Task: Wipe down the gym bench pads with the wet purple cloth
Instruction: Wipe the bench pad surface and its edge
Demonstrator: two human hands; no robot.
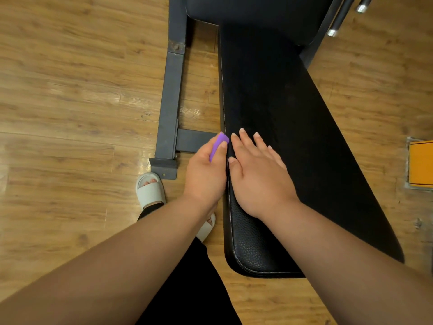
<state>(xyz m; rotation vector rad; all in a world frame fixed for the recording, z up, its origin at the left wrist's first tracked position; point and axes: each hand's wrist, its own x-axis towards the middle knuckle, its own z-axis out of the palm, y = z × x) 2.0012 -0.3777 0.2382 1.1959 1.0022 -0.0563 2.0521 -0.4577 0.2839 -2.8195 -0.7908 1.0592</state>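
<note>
A long black bench pad (293,127) runs from the lower middle up toward the top of the view, with a second black pad (257,12) at its far end. My left hand (206,170) grips the folded purple cloth (219,143) and holds it against the pad's left side edge. My right hand (257,170) lies flat on top of the pad with straight, spread fingers, just right of the cloth. Most of the cloth is hidden inside my left hand.
The bench's dark metal frame (169,102) lies on the wooden floor (70,90) left of the pad. My feet in white slides (150,190) stand beside the frame's foot. Chrome-tipped bars (339,19) slant at the top right. An orange object (420,163) sits at the right edge.
</note>
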